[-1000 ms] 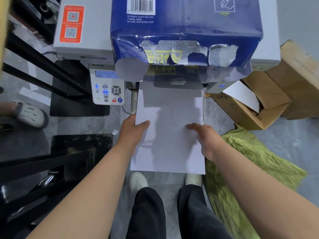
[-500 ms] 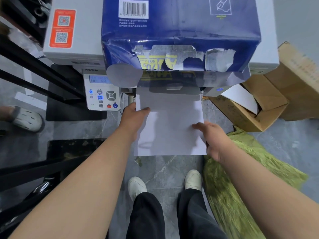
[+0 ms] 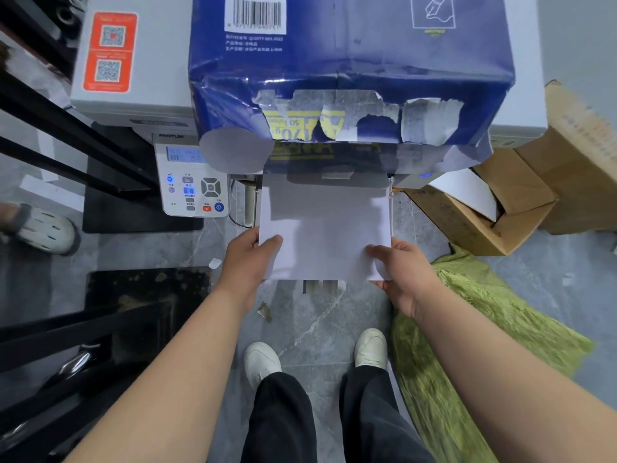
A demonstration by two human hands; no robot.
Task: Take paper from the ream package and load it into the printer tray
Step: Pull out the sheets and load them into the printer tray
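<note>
A white stack of paper [image 3: 325,228] lies flat in front of the grey printer [image 3: 140,55], its far end hidden under the printer's front. My left hand [image 3: 248,259] grips the stack's near left corner, thumb on top. My right hand [image 3: 399,265] grips the near right corner the same way. A dark tray edge [image 3: 320,286] peeks out just below the paper's near edge. The torn blue ream package [image 3: 350,68] sits on top of the printer, its ripped open end facing me.
The printer's control panel [image 3: 192,182] is left of the paper. Open cardboard boxes [image 3: 494,208] stand at the right, a green cloth [image 3: 467,329] on the floor below them. Black metal frames [image 3: 66,135] run along the left. Another person's shoe [image 3: 40,228] is at far left.
Both hands have pushed the paper forward into the printer, so less of the sheet shows. My hands have slid back to its near corners.
</note>
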